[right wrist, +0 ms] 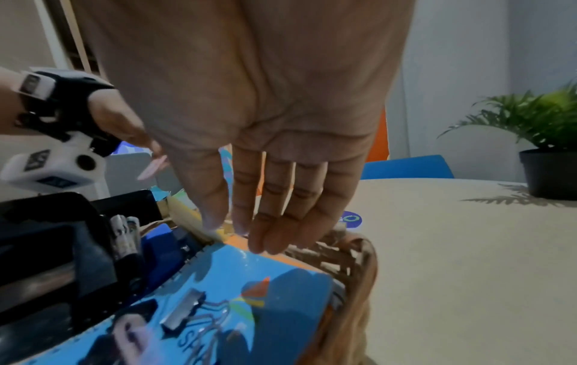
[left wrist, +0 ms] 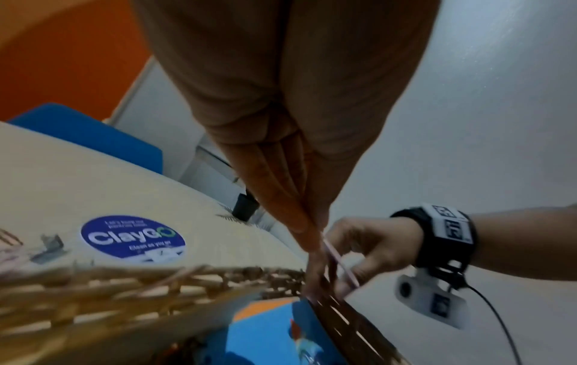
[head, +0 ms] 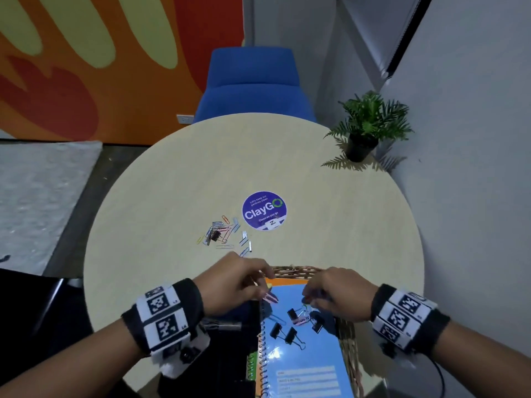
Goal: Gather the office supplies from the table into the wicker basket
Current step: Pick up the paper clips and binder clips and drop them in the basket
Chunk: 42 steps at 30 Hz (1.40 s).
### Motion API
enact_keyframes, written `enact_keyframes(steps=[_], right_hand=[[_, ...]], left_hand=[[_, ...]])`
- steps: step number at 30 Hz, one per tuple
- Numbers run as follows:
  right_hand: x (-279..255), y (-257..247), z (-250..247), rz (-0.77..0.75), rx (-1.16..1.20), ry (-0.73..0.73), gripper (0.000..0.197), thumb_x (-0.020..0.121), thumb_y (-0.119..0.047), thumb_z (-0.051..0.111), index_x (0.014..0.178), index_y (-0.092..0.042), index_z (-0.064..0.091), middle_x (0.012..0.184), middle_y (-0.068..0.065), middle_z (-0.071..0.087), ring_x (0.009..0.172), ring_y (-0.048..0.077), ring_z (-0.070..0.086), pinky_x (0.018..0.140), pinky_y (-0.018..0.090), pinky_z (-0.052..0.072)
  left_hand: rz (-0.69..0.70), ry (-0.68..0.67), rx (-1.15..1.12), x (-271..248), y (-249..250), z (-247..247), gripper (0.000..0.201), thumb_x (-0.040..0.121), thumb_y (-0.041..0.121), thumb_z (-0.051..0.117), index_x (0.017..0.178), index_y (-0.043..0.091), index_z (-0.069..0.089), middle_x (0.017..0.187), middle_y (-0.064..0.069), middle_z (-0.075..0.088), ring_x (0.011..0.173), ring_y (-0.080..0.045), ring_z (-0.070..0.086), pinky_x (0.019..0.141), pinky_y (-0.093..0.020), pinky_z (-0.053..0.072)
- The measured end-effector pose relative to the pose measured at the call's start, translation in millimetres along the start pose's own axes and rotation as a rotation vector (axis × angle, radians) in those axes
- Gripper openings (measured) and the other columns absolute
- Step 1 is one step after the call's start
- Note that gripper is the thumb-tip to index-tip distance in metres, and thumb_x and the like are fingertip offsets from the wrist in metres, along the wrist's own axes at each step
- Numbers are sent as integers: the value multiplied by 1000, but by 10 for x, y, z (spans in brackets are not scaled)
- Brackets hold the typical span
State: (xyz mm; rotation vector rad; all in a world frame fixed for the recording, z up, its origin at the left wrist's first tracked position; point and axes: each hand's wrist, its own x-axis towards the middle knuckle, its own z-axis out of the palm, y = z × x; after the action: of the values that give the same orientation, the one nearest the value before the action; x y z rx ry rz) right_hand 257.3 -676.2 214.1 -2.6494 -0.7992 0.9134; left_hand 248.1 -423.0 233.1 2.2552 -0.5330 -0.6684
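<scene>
The wicker basket stands at the table's near edge and holds a blue spiral notebook with several black binder clips lying on it. My left hand hovers over the basket's far left corner and pinches a pink paper clip between its fingertips. My right hand hangs over the notebook with straight, empty fingers. A loose pile of paper clips and staples lies on the table beyond the basket. The right wrist view shows a binder clip on the notebook cover.
A round ClayGo sticker marks the table's middle. A potted plant stands at the far right edge by the wall. A blue chair sits behind the table. Black items fill the basket's left side.
</scene>
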Motion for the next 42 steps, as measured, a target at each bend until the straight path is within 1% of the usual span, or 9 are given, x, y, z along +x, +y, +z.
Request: enact_keyframes(steps=[6, 11, 14, 18, 23, 28, 33, 38, 42], right_hand=[[210, 23, -176, -6, -23, 89, 28, 92, -34, 52, 119, -29, 60, 115, -8, 65, 103, 16, 57, 77, 30, 42], [656, -174, -413, -31, -45, 97, 28, 91, -29, 56, 119, -26, 61, 110, -4, 66, 90, 15, 57, 80, 33, 47], [1107, -352, -516, -34, -112, 84, 32, 89, -26, 59, 121, -26, 59, 111, -2, 64, 98, 19, 59, 81, 32, 46], [1823, -647, -509, -1, -138, 40, 31, 85, -33, 65, 115, -25, 61, 109, 0, 64, 99, 22, 60, 84, 34, 49], [2422, -971, -322, 69, -196, 73, 14, 77, -27, 67, 90, -25, 61, 86, 1, 60, 79, 25, 61, 68, 31, 50], [2704, -1127, -168, 43, -323, 35, 17, 77, -19, 63, 94, -19, 64, 92, 7, 68, 80, 29, 65, 65, 31, 49], [2812, -1132, -149, 103, -296, 71, 13, 82, -23, 62, 91, -13, 62, 94, 12, 66, 86, 34, 64, 64, 31, 43], [2739, -1123, -274, 121, -53, 177, 6, 72, -14, 62, 72, -17, 58, 84, 1, 67, 77, 25, 65, 65, 30, 53], [2571, -936, -564, 101, 238, 180, 13, 73, -13, 73, 75, -21, 62, 83, 1, 69, 72, 17, 62, 74, 30, 54]], left_hand=[[-13, 1, 123, -37, -117, 56, 24, 90, 24, 59, 113, 25, 64, 108, 9, 71, 93, -5, 65, 84, -19, 49], [-265, 208, 110, -5, -681, -477, 16, 86, 25, 65, 98, 15, 67, 92, 1, 71, 83, -13, 67, 82, -27, 54], [-446, 335, 180, 146, -1149, -698, 13, 84, 25, 68, 88, 13, 66, 89, -4, 70, 83, -21, 64, 78, -30, 50], [-557, 365, 101, 378, -1498, -581, 17, 77, 25, 74, 76, 15, 61, 80, -5, 67, 82, -25, 63, 73, -31, 48], [-553, 480, 32, 554, -1627, -290, 17, 70, 25, 71, 70, 15, 58, 72, -3, 63, 70, -24, 60, 62, -31, 48], [-514, 483, 67, 670, -1774, -229, 16, 83, 20, 59, 98, 15, 63, 92, -8, 70, 85, -30, 66, 76, -38, 56], [-527, 547, -83, 573, -1845, -281, 12, 81, 11, 56, 78, 16, 66, 79, -7, 69, 76, -29, 65, 70, -38, 57], [-574, 613, -280, 406, -1884, -378, 15, 81, 11, 61, 75, 21, 71, 77, -3, 72, 72, -22, 67, 71, -31, 57], [-584, 654, -449, 248, -1845, -444, 18, 81, 5, 66, 70, 18, 69, 74, -3, 70, 70, -18, 68, 66, -21, 53]])
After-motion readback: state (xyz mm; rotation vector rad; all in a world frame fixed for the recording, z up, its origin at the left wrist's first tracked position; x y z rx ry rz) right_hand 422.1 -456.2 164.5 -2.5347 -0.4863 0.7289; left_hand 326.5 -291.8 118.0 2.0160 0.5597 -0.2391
